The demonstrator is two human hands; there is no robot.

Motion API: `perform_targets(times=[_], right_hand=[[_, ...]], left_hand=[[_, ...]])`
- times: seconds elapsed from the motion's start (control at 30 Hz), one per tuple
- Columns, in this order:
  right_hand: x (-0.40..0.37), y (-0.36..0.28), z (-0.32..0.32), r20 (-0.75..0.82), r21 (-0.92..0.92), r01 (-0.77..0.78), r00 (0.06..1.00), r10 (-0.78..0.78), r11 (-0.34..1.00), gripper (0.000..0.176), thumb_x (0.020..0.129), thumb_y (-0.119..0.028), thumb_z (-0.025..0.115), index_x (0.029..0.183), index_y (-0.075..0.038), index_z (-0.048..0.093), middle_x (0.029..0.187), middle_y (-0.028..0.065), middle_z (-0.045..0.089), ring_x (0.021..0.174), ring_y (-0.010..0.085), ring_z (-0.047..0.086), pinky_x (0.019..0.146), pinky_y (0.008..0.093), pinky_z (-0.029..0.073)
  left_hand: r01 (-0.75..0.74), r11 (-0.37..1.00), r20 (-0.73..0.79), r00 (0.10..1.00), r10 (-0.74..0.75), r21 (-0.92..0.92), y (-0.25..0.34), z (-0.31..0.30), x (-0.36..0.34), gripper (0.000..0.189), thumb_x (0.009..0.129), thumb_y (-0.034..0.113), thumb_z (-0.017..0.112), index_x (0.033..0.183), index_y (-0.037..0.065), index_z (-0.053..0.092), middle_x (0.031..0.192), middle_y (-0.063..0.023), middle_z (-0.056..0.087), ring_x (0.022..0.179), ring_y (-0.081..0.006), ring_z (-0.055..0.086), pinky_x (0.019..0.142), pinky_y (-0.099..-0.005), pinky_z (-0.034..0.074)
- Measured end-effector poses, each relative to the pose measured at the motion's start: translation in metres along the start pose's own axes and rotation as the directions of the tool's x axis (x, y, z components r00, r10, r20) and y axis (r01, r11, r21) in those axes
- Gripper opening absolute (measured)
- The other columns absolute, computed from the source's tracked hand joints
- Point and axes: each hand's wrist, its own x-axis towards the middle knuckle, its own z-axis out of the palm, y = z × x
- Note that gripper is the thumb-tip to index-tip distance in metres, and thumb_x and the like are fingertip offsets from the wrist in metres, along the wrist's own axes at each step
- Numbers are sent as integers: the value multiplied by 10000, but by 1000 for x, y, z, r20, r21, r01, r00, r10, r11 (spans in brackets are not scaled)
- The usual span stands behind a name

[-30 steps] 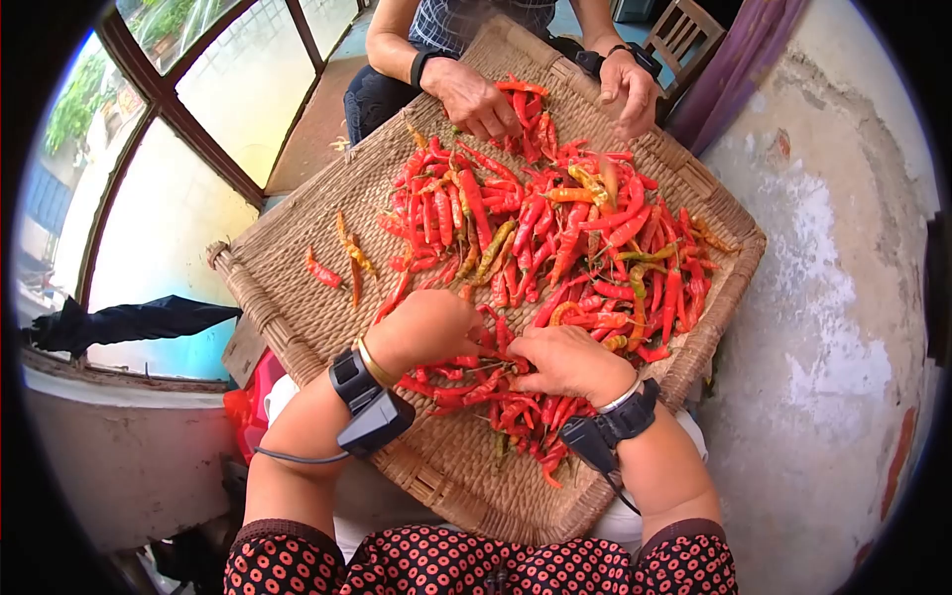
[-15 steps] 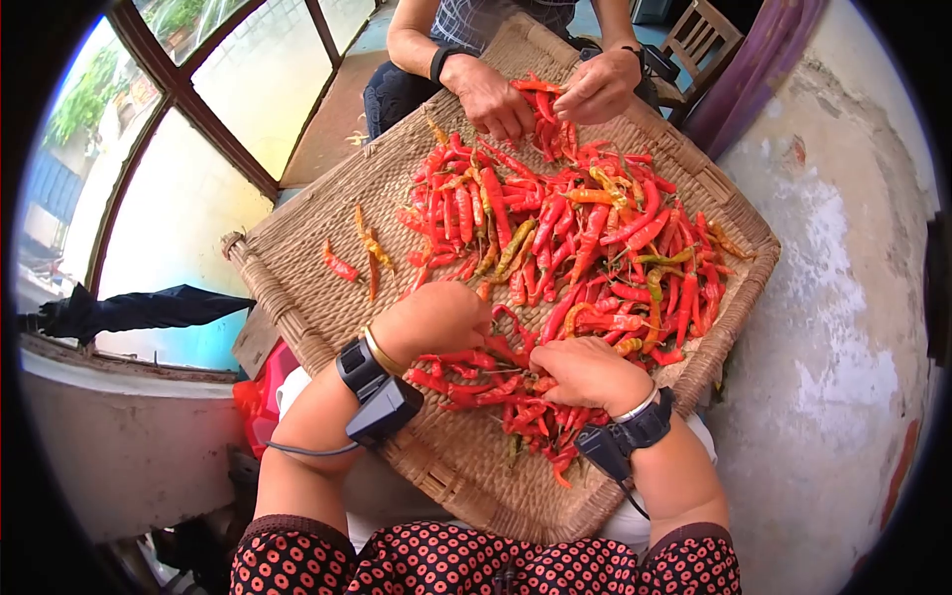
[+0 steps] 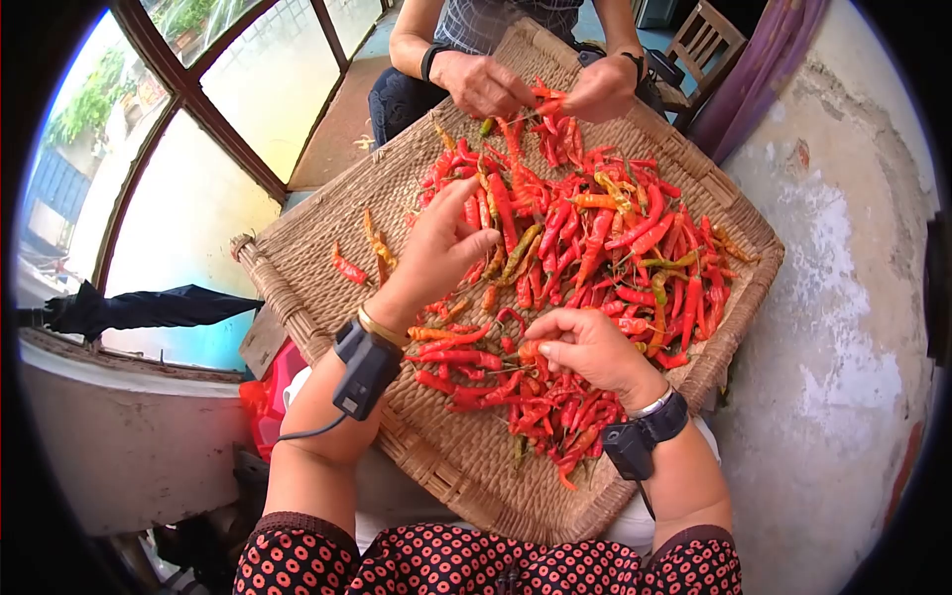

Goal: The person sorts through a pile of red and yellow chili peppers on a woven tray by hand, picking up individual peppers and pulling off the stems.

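Right hand [image 3: 587,349] pinches a chilli [image 3: 529,349], mostly hidden under its fingers; long axis unreadable. Left hand [image 3: 441,248] loosely open, hovering over chilli pile [image 3: 595,238] on woven tray [image 3: 297,288]; pile's chillies point mixed ways

1. No word, label, brand or number can be read anywhere here.
2. The two black wrist units [image 3: 365,369] on the near side of the chillies [image 3: 585,238] show plain dark casings. Any marking on them is too small to tell.
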Motion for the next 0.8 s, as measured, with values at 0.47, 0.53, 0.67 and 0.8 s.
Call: perform_targets(times=[0.47,0.53,0.67,0.8], right_hand=[[7,4,-8,-299,392,72,953,53,917,152,830,-48,524,974,3,529,729,29,567,614,84,554,530,207,467],[9,6,-11,-391,453,169,920,25,875,138,837,-57,514,961,2,526,737,37,565,611,93,560,527,215,475],[6,8,-19,-486,500,236,873,45,833,151,837,-69,514,976,-9,523,746,34,557,629,98,562,546,219,485],[6,11,-26,-556,474,291,831,26,831,165,843,-81,507,994,-15,517,787,39,561,667,93,562,554,220,483]], left_hand=[[273,913,530,747,-401,304,23,10,-23,149,792,138,614,876,15,615,675,38,561,626,-32,489,555,-208,420],[300,908,526,743,-414,292,17,0,-16,140,796,145,612,867,24,618,669,44,554,614,-23,479,539,-195,405],[361,895,495,746,-445,262,14,-19,-5,133,791,165,606,820,35,619,646,46,547,582,-24,470,517,-192,388],[401,914,381,837,-393,62,18,-30,1,146,800,178,602,822,33,601,656,36,552,559,-33,468,511,-181,387]])
